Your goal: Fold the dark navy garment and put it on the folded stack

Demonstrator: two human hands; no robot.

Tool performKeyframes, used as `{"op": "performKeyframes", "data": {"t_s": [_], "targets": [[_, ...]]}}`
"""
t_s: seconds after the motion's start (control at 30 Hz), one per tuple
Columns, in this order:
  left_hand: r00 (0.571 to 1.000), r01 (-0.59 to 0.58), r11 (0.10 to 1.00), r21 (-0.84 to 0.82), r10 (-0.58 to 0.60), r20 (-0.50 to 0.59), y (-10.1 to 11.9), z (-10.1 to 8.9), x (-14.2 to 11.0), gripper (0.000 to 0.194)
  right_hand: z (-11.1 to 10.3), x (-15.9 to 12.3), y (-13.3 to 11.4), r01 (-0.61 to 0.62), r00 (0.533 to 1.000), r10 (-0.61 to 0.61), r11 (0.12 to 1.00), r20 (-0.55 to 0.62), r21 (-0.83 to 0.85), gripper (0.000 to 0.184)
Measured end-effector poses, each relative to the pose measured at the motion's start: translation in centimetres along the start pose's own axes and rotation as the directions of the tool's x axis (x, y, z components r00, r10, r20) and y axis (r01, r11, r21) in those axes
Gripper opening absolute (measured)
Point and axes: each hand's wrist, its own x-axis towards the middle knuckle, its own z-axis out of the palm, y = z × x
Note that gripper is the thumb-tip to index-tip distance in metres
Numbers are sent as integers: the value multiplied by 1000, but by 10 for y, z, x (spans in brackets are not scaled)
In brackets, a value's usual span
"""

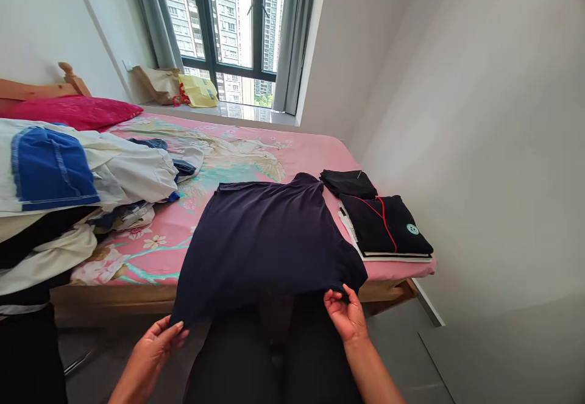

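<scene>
Two bare hands, well apart: the left hand (155,352) and right hand (346,315) pinch the lower corners of a dark navy knit shirt (260,239), which lies spread over the near edge of a pink floral bed (256,139) (folded black garments (386,224) sit just beside it).

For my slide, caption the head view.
Left hand and right hand hold the hem of a navy shirt over a pink bed, beside folded black clothes.

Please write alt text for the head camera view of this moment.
The left hand and right hand hold the hem of a navy shirt spread on a pink floral bed sheet. Folded dark clothes lie to its right, a heap of clothes to its left.
</scene>
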Motion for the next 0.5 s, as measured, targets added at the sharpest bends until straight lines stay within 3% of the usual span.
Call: {"op": "performKeyframes", "data": {"t_s": [0.07, 0.13, 0.23, 0.3, 0.4, 0.5], "targets": [[998, 62, 998, -21, -62, 24, -6, -1, -1, 33, 9, -5, 1, -93, 996, 93, 995, 16, -20, 21], [989, 139, 990, -22, -138, 62, -6, -3, -4, 23, 19, -9, -1, -96, 995, 99, 985, 13, -146, 22], [980, 164, 986, 33, -167, 112, -2, -4, -15, 15, 30, -17, -19, 79, 995, -95, 935, -29, -344, 14], [977, 111, 989, 99, -127, 171, 1, -1, -26, 19, 35, -30, -42, 228, 965, -262, 868, -17, -442, 12], [951, 39, 980, 197, -97, 295, 2, 10, -51, 28, 38, -60, -84, 444, 846, -529, 629, 68, -639, 22], [897, -9, 985, 170, -67, 438, 12, 26, -85, 24, 46, -99, -122, 507, 638, -759, 287, 130, -813, 42]]}}
